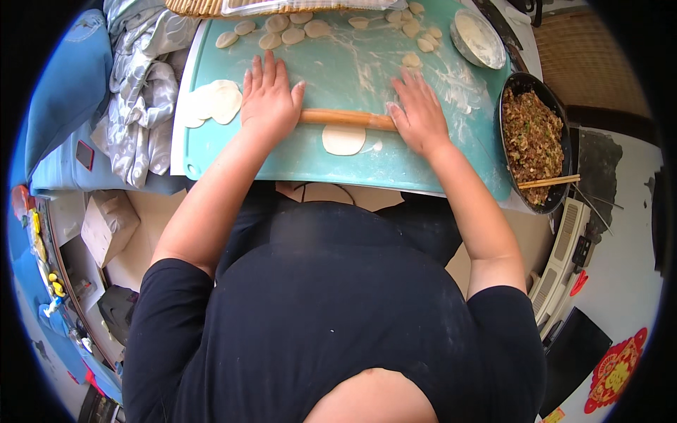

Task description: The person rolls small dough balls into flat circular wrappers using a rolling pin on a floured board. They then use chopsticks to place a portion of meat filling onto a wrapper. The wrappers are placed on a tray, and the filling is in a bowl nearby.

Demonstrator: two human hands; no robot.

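Note:
A wooden rolling pin (345,118) lies crosswise on a floured green board (282,158), over the far edge of a round dough wrapper (343,141). My left hand (271,99) rests palm down on the pin's left end, fingers stretched forward. On its right end my right hand (419,109) lies likewise, fingers extended and thumb pointing inward. Both palms hide the pin's ends. Left of my left hand, several rolled wrappers (224,102) overlap in a small pile. Small flattened dough pieces (317,28) are scattered at the far side, one (411,60) just beyond my right fingertips.
A bowl of flour (479,39) stands at the far right. Beside the board's right edge is a black pan of minced filling (532,134), with chopsticks (550,181) across it. A woven tray (197,7) borders the far edge. Crumpled grey cloth (144,92) lies at left near a phone (84,155).

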